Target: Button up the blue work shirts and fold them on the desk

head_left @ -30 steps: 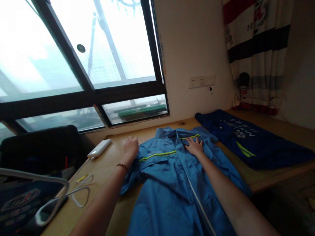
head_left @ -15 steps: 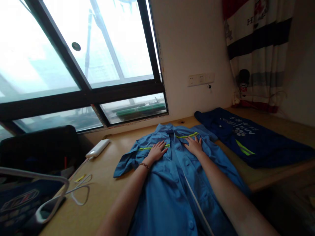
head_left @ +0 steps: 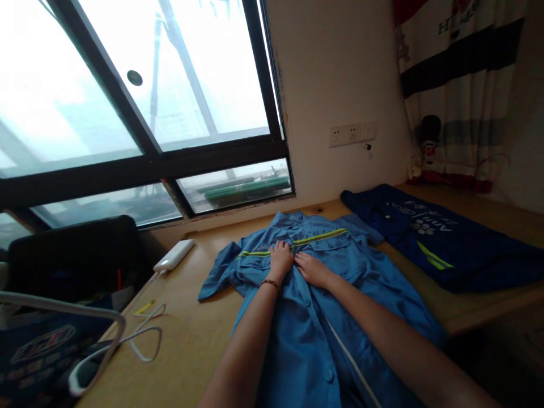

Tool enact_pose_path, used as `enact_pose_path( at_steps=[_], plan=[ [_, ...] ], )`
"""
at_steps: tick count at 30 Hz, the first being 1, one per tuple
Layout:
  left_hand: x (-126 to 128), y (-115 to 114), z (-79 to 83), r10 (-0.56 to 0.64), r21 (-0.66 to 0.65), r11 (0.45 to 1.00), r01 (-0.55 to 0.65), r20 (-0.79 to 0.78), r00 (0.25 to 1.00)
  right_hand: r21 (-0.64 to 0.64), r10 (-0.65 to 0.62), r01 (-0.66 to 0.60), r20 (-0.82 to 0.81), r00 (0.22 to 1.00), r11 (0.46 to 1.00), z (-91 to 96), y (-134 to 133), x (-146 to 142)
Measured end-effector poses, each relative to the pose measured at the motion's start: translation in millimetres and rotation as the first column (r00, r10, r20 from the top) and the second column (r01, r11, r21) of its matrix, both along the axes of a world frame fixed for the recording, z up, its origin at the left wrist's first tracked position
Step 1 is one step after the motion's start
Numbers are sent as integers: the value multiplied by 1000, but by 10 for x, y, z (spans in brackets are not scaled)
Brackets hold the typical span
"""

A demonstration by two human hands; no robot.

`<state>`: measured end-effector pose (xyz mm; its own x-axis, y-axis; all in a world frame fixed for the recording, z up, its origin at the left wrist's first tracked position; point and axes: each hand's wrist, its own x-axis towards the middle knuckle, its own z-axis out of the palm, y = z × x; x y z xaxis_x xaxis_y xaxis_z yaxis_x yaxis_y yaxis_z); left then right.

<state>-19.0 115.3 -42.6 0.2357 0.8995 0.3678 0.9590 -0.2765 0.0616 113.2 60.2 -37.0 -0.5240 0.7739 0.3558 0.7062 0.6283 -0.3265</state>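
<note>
A light-blue short-sleeved work shirt (head_left: 304, 340) with yellow-green reflective stripes lies front up on the wooden table, its collar toward the window. Both hands meet at its front button edge, level with the chest stripe. My left hand (head_left: 281, 260), with a beaded bracelet at the wrist, has its fingers bent over the edge of the cloth. Right beside it, my right hand (head_left: 313, 269) has its fingers closed on the placket. The fingertips are partly hidden, so the button between them cannot be made out. Lower down, the front hangs partly apart.
A navy garment (head_left: 480, 255) with white print lies on the table's right side. To the left are a white power bank (head_left: 174, 255) and a looped white cable (head_left: 147, 340). A black chair back (head_left: 76, 249) stands beyond the table's left edge. The window (head_left: 191, 85) is behind.
Both hands have moved inward from lying flat and spread on the two chest sides to the middle placket. Their fingers have closed on the shirt's edge, and the chest halves now lie closer together.
</note>
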Motion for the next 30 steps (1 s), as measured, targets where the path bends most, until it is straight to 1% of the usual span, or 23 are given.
enact_pose_path(
  at_steps=[3, 5, 7, 9, 11, 13, 17, 19, 20, 22, 24, 26, 28, 29, 30],
  plan=[
    [-49, -11, -7, -86, 51, 995, 84, 57, 995, -9, -84, 84, 7, 996, 996, 14, -19, -40],
    [-76, -16, -11, -164, 59, 986, 158, 123, 979, -14, -174, 174, 7, 985, 985, 62, -31, -5],
    [-99, -24, -19, -249, 42, 968, 246, 193, 949, -13, -280, 280, 16, 960, 960, 113, -55, 42],
    [-117, -27, -29, -304, 24, 951, 309, 265, 915, -30, -370, 373, 62, 927, 928, 152, -81, 80],
    [-129, -18, -38, -305, 28, 948, 316, 361, 881, -61, -413, 424, 136, 900, 904, 184, -83, 98],
    [-138, 7, -42, -267, 35, 957, 287, 486, 832, -62, -411, 429, 194, 891, 901, 222, -37, 85],
    [-164, 77, -33, -195, 19, 966, 257, 708, 679, -25, -395, 415, 256, 882, 910, 310, 179, -18],
    [-183, 98, -26, -174, 11, 966, 258, 765, 620, -51, -406, 435, 275, 871, 899, 316, 279, -67],
    [-190, 102, -24, -172, 8, 965, 261, 773, 611, -61, -420, 451, 269, 867, 891, 301, 311, -81],
    [-199, 98, -20, -177, 3, 964, 265, 751, 636, -50, -464, 484, 215, 860, 874, 239, 337, -85],
    [-197, 83, -19, -189, 1, 964, 265, 704, 685, -46, -490, 500, 138, 861, 865, 155, 330, -62],
    [-187, 65, -15, -193, 1, 966, 257, 662, 724, -88, -484, 490, 79, 871, 867, 78, 323, -32],
    [-177, 47, -9, -188, -3, 970, 244, 630, 753, -175, -474, 465, -8, 881, 868, 23, 341, -7],
    [-174, 39, -6, -182, -7, 972, 237, 620, 763, -255, -478, 440, -110, 871, 861, 4, 362, 4],
    [-172, 33, -4, -175, -10, 973, 230, 614, 770, -355, -487, 390, -241, 840, 849, -10, 390, 16]
  ],
)
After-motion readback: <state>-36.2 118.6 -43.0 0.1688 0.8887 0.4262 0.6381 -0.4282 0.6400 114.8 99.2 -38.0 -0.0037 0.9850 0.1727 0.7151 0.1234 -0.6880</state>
